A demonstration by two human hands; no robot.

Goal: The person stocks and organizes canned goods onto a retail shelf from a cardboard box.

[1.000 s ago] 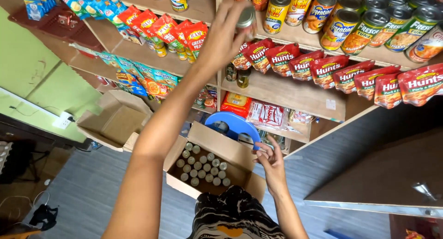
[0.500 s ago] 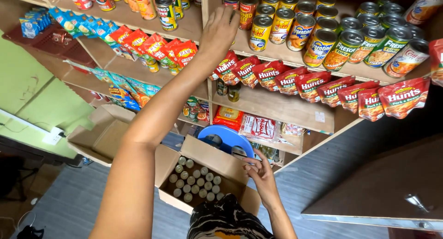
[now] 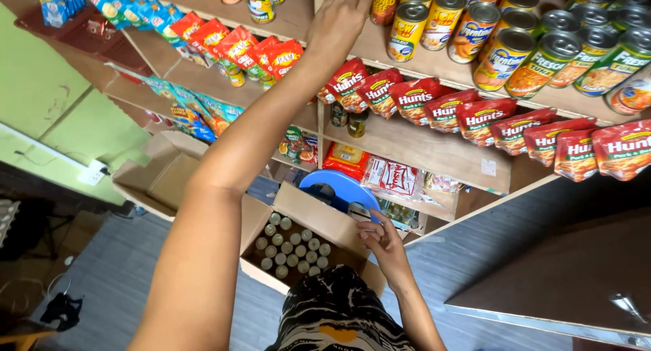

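Cans (image 3: 288,250) fill the open cardboard box (image 3: 319,222) on the floor: about seventeen round lids are visible, packed in rows. A second, empty cardboard box (image 3: 163,178) stands to its left. One blue round stool (image 3: 339,188) sits just behind the filled box. On the upper shelf (image 3: 434,65), about fourteen larger tins (image 3: 502,52) stand upright in two ranks. Below its edge hang about nine red sauce pouches (image 3: 434,105) in an overlapping row.

The left hand (image 3: 342,15) is raised to the shelf with fingers extended flat; no item is visible in it. The right hand (image 3: 381,239) rests low at the far rim of the can box, fingers curled; whether it grips anything cannot be determined.

Compared with the earlier frame, the left hand has moved slightly right along the shelf, and the right hand remains at the box rim.
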